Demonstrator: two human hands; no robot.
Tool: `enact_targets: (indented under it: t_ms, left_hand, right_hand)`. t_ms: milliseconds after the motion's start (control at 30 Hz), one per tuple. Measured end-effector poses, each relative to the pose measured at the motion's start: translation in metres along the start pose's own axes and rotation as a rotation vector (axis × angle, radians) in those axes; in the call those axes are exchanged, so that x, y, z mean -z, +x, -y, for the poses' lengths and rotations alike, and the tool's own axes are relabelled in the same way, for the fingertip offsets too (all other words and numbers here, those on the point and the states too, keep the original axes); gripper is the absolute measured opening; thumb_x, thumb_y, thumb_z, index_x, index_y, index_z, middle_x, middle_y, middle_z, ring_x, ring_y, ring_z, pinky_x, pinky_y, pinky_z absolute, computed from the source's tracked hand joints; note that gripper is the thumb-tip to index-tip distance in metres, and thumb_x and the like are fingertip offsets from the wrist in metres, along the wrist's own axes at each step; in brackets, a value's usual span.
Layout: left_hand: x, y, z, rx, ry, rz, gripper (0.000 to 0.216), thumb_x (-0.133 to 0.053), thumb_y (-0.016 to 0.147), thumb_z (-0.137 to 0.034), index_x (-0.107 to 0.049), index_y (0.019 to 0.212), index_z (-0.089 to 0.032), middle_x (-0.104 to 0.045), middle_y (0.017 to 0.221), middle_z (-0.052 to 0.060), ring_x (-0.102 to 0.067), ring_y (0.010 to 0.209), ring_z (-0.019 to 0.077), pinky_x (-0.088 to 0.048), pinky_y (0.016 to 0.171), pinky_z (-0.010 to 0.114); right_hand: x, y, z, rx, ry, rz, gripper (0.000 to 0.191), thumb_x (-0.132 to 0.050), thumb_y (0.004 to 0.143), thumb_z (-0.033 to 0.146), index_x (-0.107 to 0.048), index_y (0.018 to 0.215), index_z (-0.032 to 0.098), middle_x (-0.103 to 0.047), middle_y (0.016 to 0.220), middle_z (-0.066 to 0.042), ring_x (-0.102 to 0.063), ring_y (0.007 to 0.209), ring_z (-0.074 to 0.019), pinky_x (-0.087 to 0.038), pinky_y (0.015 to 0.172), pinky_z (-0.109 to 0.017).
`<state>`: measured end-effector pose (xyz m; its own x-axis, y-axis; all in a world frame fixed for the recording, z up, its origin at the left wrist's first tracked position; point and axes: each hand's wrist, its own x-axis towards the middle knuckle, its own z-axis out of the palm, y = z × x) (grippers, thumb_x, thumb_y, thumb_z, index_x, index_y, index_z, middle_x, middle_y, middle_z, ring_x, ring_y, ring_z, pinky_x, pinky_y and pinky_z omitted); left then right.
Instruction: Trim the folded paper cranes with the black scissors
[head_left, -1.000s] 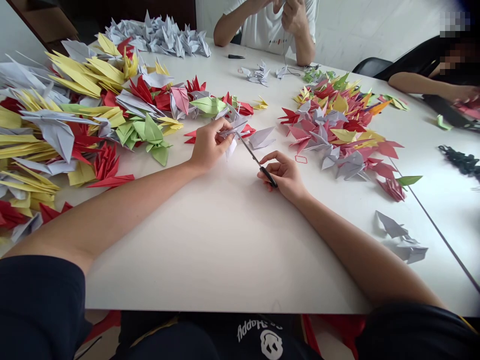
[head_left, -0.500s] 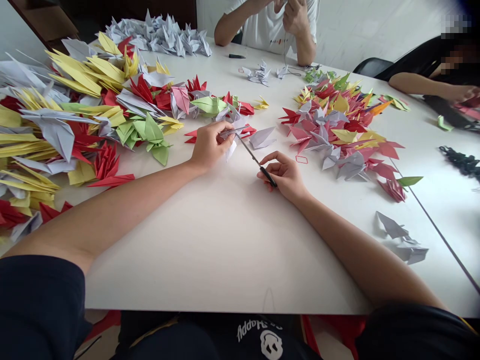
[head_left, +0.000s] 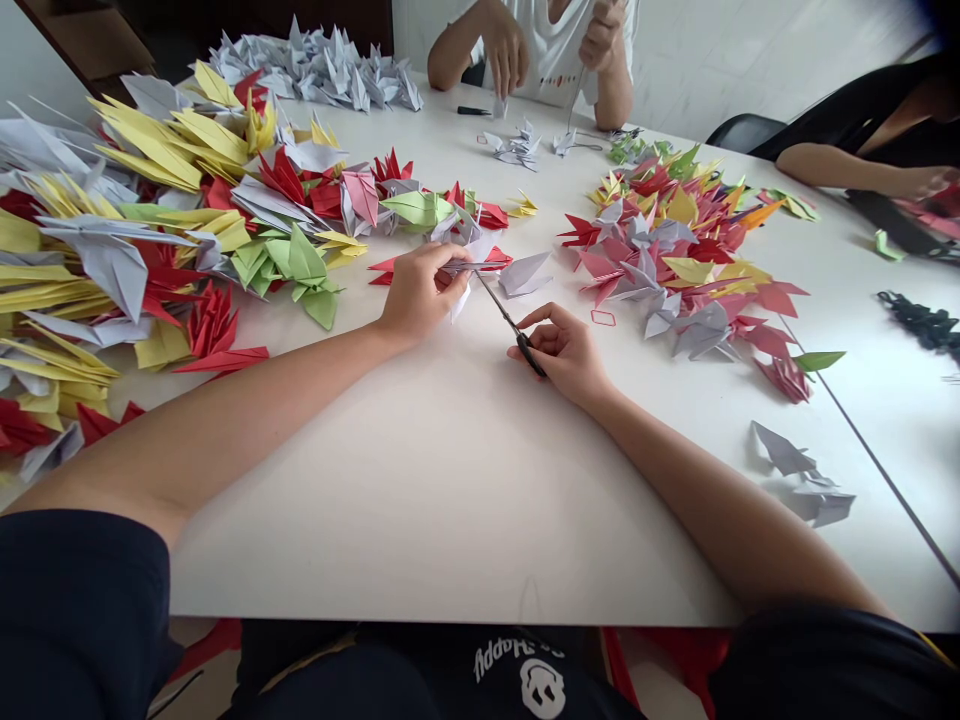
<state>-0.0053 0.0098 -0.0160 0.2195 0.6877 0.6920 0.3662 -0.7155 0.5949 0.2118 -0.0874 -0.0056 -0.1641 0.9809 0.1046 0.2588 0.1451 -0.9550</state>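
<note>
Slightly, the scissors point(head_left: 532, 358) have turned in the right hand point(head_left: 571, 355), whose fingers grip the handle; their tip stays beside the paper point(head_left: 460, 266) pinched by the left hand point(head_left: 420, 290) above the worktop point(head_left: 450, 480), suggesting unfinished, careful work.

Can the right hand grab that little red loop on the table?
Probably yes: the red loop lies close beside the right hand, with nothing seeming to block the way. But that hand holds a black-handled tool, so it might need to put that down first.
</note>
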Motion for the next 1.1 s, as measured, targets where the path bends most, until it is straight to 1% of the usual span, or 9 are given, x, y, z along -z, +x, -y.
enact_targets:
  t_ms: [167, 333, 567, 767, 900, 1100]
  left_hand:
    - [0.0001, -0.0005, -0.0022, -0.017, 0.003, 0.002, 0.014, -0.063, 0.090, -0.030, -0.065, 0.100, -0.021, -0.069, 0.097, 0.006, -0.067, 0.085, 0.0188, -0.056, 0.077, 0.030]
    - [0.0002, -0.0008, -0.0026, -0.027, 0.012, 0.000, 0.012, -0.063, 0.090, -0.028, -0.065, 0.099, -0.021, -0.069, 0.097, 0.005, -0.067, 0.085, 0.0186, -0.056, 0.076, 0.029]
    - [0.0003, -0.0006, -0.0045, -0.040, 0.024, 0.004, 0.009, -0.064, 0.089, -0.024, -0.065, 0.097, -0.021, -0.069, 0.094, 0.003, -0.066, 0.083, 0.0155, -0.056, 0.072, 0.025]
    - [-0.0001, 0.0003, -0.0055, -0.084, 0.011, -0.019, 0.008, -0.064, 0.087, -0.018, -0.065, 0.094, -0.020, -0.069, 0.089, 0.002, -0.065, 0.075, 0.0129, -0.055, 0.066, 0.022]
    - [-0.0007, 0.0003, -0.0043, -0.069, 0.020, -0.010, 0.004, -0.064, 0.088, -0.022, -0.065, 0.092, -0.021, -0.068, 0.088, 0.002, -0.064, 0.074, 0.0136, -0.055, 0.066, 0.024]
    - [-0.0005, -0.0004, -0.0024, -0.073, -0.017, -0.005, 0.014, -0.064, 0.090, -0.031, -0.064, 0.101, -0.022, -0.069, 0.095, 0.004, -0.066, 0.079, 0.0148, -0.057, 0.067, 0.024]
  right_hand:
    - [-0.0007, 0.0000, 0.0004, 0.027, -0.040, -0.060, 0.047, -0.085, 0.063, 0.048, -0.059, 0.092, 0.023, -0.055, 0.057, 0.007, -0.047, 0.045, -0.0087, -0.038, 0.043, -0.022]
    - [0.0003, 0.0018, -0.0011, 0.006, 0.000, 0.001, 0.046, -0.084, 0.065, 0.048, -0.057, 0.093, 0.023, -0.054, 0.055, 0.008, -0.047, 0.043, -0.0090, -0.038, 0.041, -0.022]
    - [0.0017, 0.0017, -0.0006, 0.014, 0.015, 0.001, 0.045, -0.084, 0.066, 0.046, -0.058, 0.094, 0.022, -0.055, 0.055, 0.008, -0.047, 0.042, -0.0082, -0.039, 0.041, -0.021]
    - [0.0018, 0.0020, -0.0003, 0.007, 0.043, 0.022, 0.047, -0.085, 0.065, 0.046, -0.057, 0.095, 0.022, -0.053, 0.055, 0.009, -0.045, 0.041, -0.0078, -0.038, 0.040, -0.021]
    - [0.0019, 0.0020, -0.0007, 0.007, 0.043, 0.022, 0.045, -0.085, 0.066, 0.044, -0.058, 0.095, 0.022, -0.051, 0.053, 0.009, -0.045, 0.040, -0.0078, -0.037, 0.040, -0.021]
    - [0.0020, 0.0011, 0.0024, 0.005, 0.037, -0.008, 0.048, -0.085, 0.064, 0.046, -0.059, 0.095, 0.022, -0.054, 0.056, 0.008, -0.046, 0.043, -0.0076, -0.039, 0.042, -0.021]
